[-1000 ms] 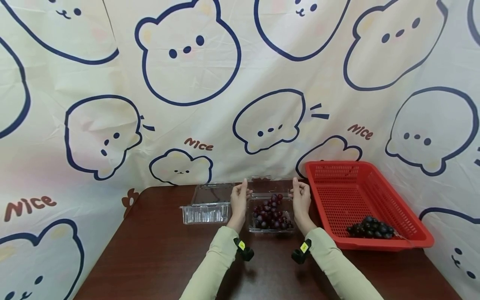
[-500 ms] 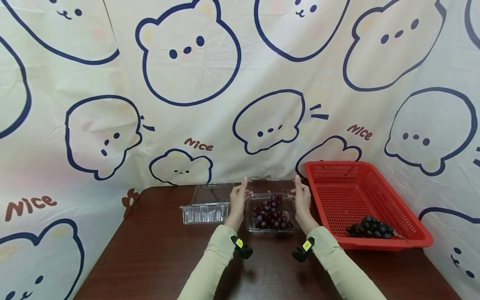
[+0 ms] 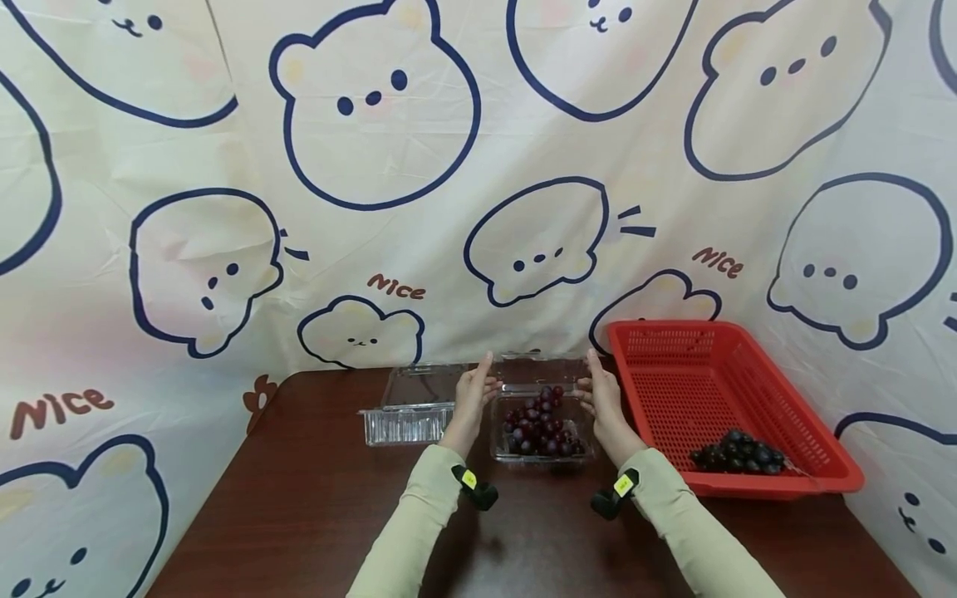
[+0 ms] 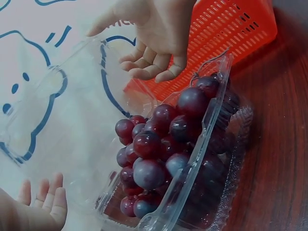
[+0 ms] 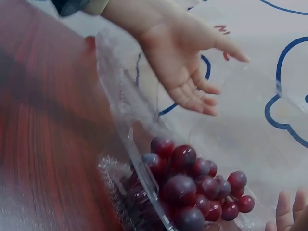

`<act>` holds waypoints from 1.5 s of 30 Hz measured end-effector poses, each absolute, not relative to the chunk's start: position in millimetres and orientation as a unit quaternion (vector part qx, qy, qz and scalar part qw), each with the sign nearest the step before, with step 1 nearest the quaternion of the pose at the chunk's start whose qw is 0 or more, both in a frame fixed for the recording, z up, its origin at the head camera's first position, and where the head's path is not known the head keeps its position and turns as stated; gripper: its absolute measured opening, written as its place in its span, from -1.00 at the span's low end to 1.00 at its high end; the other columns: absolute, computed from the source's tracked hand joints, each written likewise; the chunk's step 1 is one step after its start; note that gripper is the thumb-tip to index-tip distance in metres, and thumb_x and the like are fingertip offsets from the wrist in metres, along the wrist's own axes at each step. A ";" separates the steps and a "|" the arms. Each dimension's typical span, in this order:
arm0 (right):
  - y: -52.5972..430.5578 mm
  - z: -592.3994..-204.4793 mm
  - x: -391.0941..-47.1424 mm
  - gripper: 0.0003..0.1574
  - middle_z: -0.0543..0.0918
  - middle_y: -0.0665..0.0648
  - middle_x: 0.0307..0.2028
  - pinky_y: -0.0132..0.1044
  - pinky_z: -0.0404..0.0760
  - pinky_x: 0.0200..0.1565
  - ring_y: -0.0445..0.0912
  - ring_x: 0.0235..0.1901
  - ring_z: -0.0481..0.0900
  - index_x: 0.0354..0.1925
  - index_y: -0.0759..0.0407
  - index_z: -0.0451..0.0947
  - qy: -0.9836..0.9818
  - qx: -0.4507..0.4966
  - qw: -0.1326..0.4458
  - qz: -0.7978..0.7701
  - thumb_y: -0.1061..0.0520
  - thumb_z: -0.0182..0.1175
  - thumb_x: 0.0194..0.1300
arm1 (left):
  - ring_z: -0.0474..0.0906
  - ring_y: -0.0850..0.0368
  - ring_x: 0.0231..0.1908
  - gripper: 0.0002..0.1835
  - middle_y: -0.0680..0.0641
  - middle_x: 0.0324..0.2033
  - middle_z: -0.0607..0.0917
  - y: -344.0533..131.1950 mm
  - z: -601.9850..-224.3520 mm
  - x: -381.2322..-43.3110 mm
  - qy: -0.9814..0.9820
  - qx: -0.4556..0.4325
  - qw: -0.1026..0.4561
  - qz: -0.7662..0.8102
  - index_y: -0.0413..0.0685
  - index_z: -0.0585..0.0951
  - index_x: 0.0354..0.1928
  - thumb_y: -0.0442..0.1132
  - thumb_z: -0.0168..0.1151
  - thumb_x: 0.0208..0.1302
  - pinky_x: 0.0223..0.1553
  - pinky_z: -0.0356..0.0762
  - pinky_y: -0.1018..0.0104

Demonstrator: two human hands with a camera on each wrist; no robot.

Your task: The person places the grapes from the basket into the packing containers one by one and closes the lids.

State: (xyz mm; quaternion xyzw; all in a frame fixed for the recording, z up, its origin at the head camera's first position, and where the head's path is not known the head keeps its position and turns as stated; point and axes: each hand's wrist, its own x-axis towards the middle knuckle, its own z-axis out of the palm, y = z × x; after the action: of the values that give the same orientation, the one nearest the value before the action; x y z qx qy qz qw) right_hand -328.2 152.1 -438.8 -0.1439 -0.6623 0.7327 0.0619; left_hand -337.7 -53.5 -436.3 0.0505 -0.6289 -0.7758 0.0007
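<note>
While grapes (image 3: 542, 427) sit in the box (image 3: 544, 459), its lid (image 3: 540, 370) raised, the left hand (image 3: 469, 405) and right hand (image 3: 609, 409) flank it, both relaxed and grasping nothing.

The left hand (image 3: 471, 404) and right hand (image 3: 606, 405) flank an open plastic clamshell (image 3: 542, 458) of red grapes (image 3: 544, 427), near a red basket (image 3: 676, 407) (dark grapes (image 3: 738, 454) inside).

The grape box (image 4: 191, 175) is glossy plastic; grapes (image 4: 149, 174) look smooth; right basket (image 3: 665, 399), plastic; table (image 3: 299, 515), glossy wood-grain; far backdrop (image 3: 523, 149), creased cloth.
</note>
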 end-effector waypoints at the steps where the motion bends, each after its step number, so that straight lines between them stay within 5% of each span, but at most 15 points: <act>1: 151.6 -433.2 -325.1 -0.01 0.44 0.00 -0.44 -0.16 0.47 -0.21 -0.18 -0.52 0.50 0.16 0.12 0.15 -0.656 -0.145 0.044 0.739 -0.51 -0.10 0.00 | 0.42 -0.19 -0.04 -0.19 -0.22 -0.20 0.43 -54.4 -435.8 -338.0 -0.629 0.048 -0.001 -0.776 -0.34 0.29 0.01 0.28 0.08 0.01 0.04 0.35 0.10; 7: 158.1 -424.5 -319.4 -0.06 0.43 -0.03 -0.52 -0.12 0.39 -0.01 -0.07 -0.35 0.49 0.22 0.10 0.08 -0.604 -0.138 -0.023 0.785 -0.41 -0.02 0.05 | 0.47 -0.16 -0.12 -0.26 -0.13 -0.33 0.44 -58.9 -434.0 -337.9 -0.639 0.042 -0.012 -0.768 -0.33 0.34 -0.13 0.27 0.09 0.01 -0.01 0.40 0.13; 11: 163.0 -426.9 -317.4 -0.14 0.43 -0.02 -0.47 -0.10 0.35 0.04 -0.02 -0.27 0.47 0.03 0.16 0.19 -0.595 -0.139 -0.039 0.790 -0.43 0.01 0.01 | 0.50 -0.06 -0.26 -0.31 -0.08 -0.42 0.46 -60.6 -433.3 -335.9 -0.648 0.048 -0.031 -0.760 -0.30 0.41 -0.29 0.30 0.09 -0.01 -0.04 0.40 0.11; 16: 166.2 -429.3 -315.3 -0.23 0.46 0.00 -0.48 -0.08 0.33 0.04 -0.04 -0.33 0.49 -0.17 0.20 0.30 -0.597 -0.133 -0.047 0.790 -0.44 0.00 0.01 | 0.49 0.06 -0.39 -0.27 -0.14 -0.39 0.52 -63.1 -429.8 -332.5 -0.657 0.031 -0.050 -0.751 -0.36 0.49 -0.20 0.29 0.03 0.04 -0.05 0.39 0.06; 29: 170.4 -421.8 -313.9 -0.05 0.48 -0.07 -0.57 -0.12 0.28 0.04 -0.11 -0.34 0.45 0.16 0.31 0.27 -0.623 -0.095 -0.082 0.772 -0.41 -0.09 0.10 | 0.48 0.18 -0.52 -0.33 -0.06 -0.52 0.53 -62.9 -432.3 -333.9 -0.645 0.032 -0.042 -0.763 -0.33 0.59 -0.23 0.24 0.04 0.07 -0.09 0.42 0.05; 40: 175.7 -415.6 -312.6 -0.24 0.50 -0.08 -0.53 -0.24 0.37 -0.07 -0.17 -0.41 0.44 0.16 0.25 0.28 -0.592 -0.087 -0.105 0.794 -0.26 -0.07 0.21 | 0.49 0.22 -0.52 -0.48 0.01 -0.54 0.54 -63.7 -428.0 -332.4 -0.601 0.027 -0.062 -0.796 -0.27 0.60 -0.18 0.10 0.12 0.09 -0.17 0.47 0.21; 45: 177.4 -414.9 -312.6 -0.47 0.52 -0.07 -0.55 -0.24 0.38 -0.07 -0.14 -0.37 0.44 -0.05 0.15 0.46 -0.573 -0.087 -0.106 0.808 -0.19 -0.02 0.22 | 0.49 0.23 -0.52 -0.49 -0.01 -0.51 0.54 -64.8 -428.1 -332.5 -0.583 0.023 -0.070 -0.809 -0.28 0.59 -0.17 0.08 0.15 0.08 -0.21 0.48 0.27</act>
State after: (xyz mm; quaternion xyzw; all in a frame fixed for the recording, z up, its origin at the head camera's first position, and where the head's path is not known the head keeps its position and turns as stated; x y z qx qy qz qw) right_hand -312.6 177.4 -414.9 -0.0871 -0.5728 0.8082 -0.1059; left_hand -332.5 -64.8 -428.1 0.0233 -0.5826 -0.8094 -0.0695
